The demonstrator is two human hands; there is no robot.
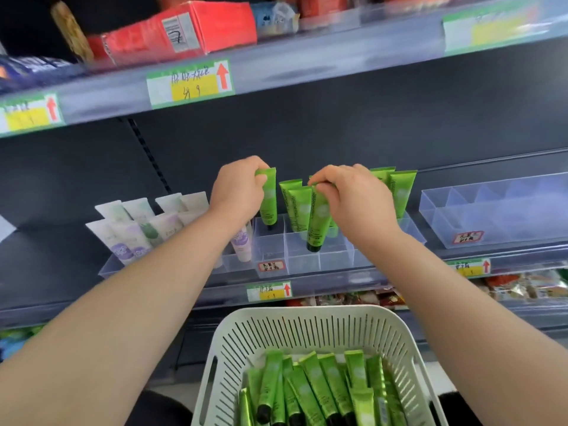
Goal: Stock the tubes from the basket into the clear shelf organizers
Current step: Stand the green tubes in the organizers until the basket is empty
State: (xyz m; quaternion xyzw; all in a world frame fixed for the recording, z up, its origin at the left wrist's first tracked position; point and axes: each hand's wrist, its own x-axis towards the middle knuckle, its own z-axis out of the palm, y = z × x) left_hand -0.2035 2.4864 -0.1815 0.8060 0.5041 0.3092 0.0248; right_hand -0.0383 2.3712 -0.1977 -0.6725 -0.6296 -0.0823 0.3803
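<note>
The left hand (238, 195) is pinching the crimped top of a green tube (269, 207) between thumb and curled fingers. It is holding the tube upright with its black cap sitting down inside a rear compartment of the clear organizer (302, 259). Just to the right, the right hand (356, 201) is gripping the top of a second green tube (319, 222) in the same pinch. This tube is hanging nearly upright with its cap low in a compartment closer to the front; whether the cap is touching the bottom cannot be told. The hands are working close together without touching. Stocked green tubes (295, 204) are standing in the gap between them, and a further cluster (401, 192) is showing beyond the right hand's knuckles. Below both hands, nearest the person, a white slotted basket (307, 313) is holding a loose pile of tubes (310, 392) lying on their sides. To the left of the left hand, white and lilac tubes (135, 238) are leaning in rows. Well to the right of the right hand a second clear organizer (491, 222) is sitting on the same shelf. Above the hands, a red box (190, 29) is lying on the upper shelf over a price tag (190, 83).
</note>
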